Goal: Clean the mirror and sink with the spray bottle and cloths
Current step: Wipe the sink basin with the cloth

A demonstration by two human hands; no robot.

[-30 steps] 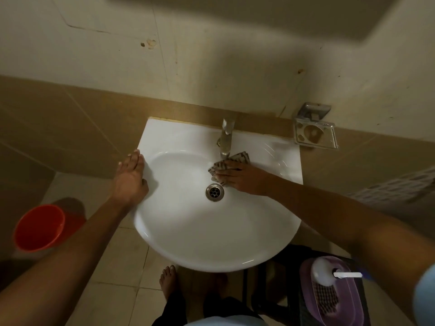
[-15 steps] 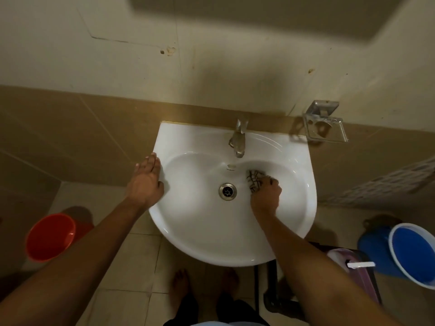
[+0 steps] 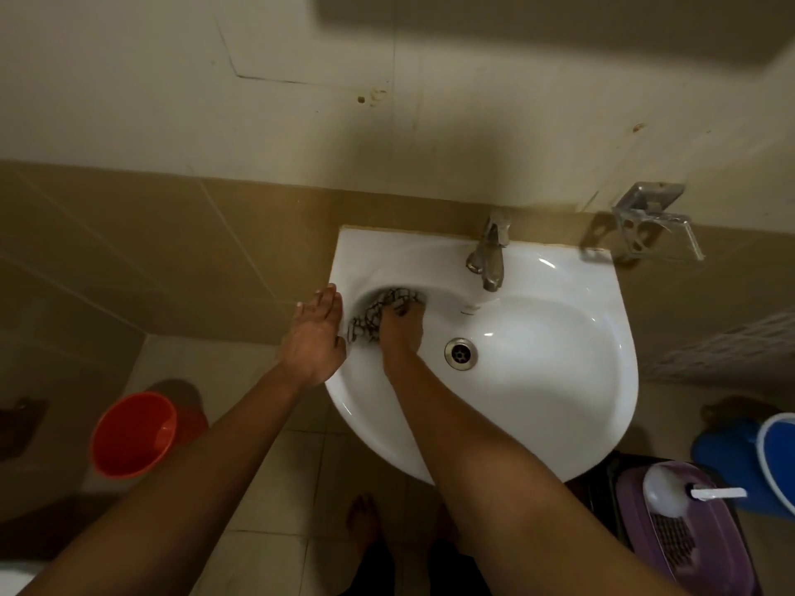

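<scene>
A white wall-mounted sink (image 3: 559,380) with a metal tap (image 3: 488,260) and a drain (image 3: 460,354) fills the middle. My right hand (image 3: 400,333) presses a dark checked cloth (image 3: 378,311) against the upper left inner wall of the bowl, fingers bent over it. My left hand (image 3: 316,333) rests flat on the sink's left rim, fingers straight, right beside the cloth. A white spray bottle (image 3: 671,492) lies in a purple basin (image 3: 688,548) at the bottom right, with another checked cloth (image 3: 673,537) under it. No mirror is in view.
An orange bucket (image 3: 133,436) stands on the tiled floor at the left. A blue bucket (image 3: 770,462) sits at the right edge. A clear soap holder (image 3: 654,230) hangs on the wall right of the tap. My bare feet (image 3: 363,518) show below the sink.
My right hand has swept the cloth from the right of the drain across to the bowl's upper left wall. The left hand has stayed on the rim. The view shifted left.
</scene>
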